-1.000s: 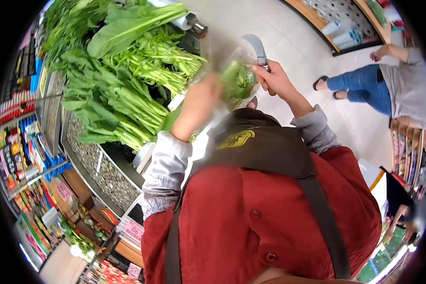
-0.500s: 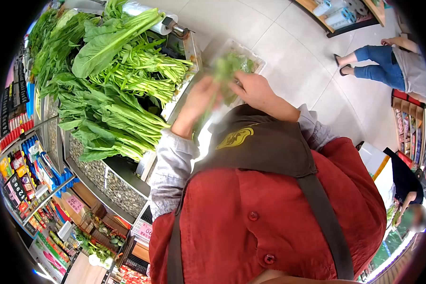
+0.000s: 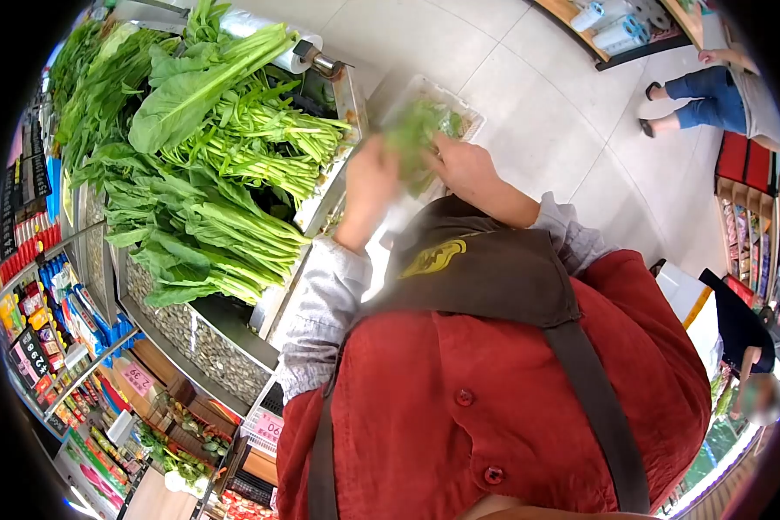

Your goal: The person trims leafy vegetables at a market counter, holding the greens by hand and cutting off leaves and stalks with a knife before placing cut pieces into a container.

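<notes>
A blurred bunch of leafy greens is between my two hands, over a white plastic basket. My left hand is closed at the left side of the bunch; motion smears its fingertips. My right hand pinches the right side of the greens, thumb and fingers together. More leaves show beneath the bunch, inside the basket. Left of my left hand, thick-stemmed greens and thinner-stemmed greens lie stacked on the vegetable stand, stem ends toward me.
A metal stand edge runs beside my left forearm. A plastic bag roll sits on its holder at the far end. A person in blue jeans stands at the upper right, near shelves. Packaged goods line the left.
The greens in my hands have spread into a wider, leafier clump. My left hand has turned and shifted slightly. The person at the upper right has moved further right.
</notes>
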